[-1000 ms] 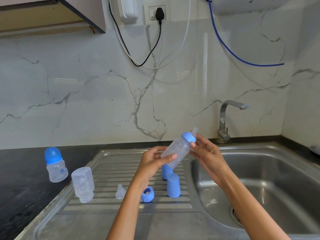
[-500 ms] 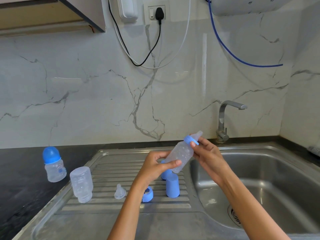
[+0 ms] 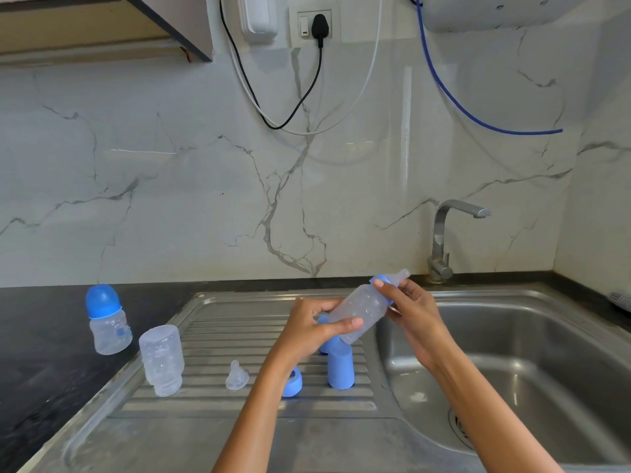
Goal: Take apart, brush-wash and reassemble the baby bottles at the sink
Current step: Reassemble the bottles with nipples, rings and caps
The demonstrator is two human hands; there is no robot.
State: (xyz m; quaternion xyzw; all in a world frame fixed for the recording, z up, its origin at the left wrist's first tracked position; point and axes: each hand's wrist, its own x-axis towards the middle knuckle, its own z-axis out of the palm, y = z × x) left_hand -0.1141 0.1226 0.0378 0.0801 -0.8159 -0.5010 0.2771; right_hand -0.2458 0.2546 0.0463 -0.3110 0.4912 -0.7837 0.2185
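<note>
1. Above the seam between draining board and sink basin, a clear baby bottle (image 3: 363, 310) is held tilted, its base low toward the draining board and its neck raised toward the tap (image 3: 444, 233).
2. The left hand (image 3: 312, 331) has its grip closed around the bottle's lower body, thumb across the near side and fingers curled behind.
3. The right hand (image 3: 415, 314) has its grip closed on the blue collar ring (image 3: 382, 285) at the bottle's neck, fingertips pinching it; a clear teat (image 3: 400, 276) sticks out past the ring.
4. On the ribbed draining board (image 3: 239, 336), a blue cap (image 3: 340, 365) stands upright just below the held bottle, with another blue piece (image 3: 323, 344) partly hidden behind it and the left hand.
5. A loose blue collar ring (image 3: 293, 384) lies beside the left wrist, near the board's front edge.
6. A loose clear teat (image 3: 236, 375) stands to the left of that ring.
7. A clear bottle body (image 3: 162, 358) stands neck-down at the left edge of the draining board.
8. On the dark desk (image 3: 41, 336) to the left, well apart from the hands, a small assembled bottle with a blue domed cap (image 3: 106, 319) stands upright.
9. The steel sink basin (image 3: 546, 353) lies at the right, its drain partly hidden by the right forearm.
</note>
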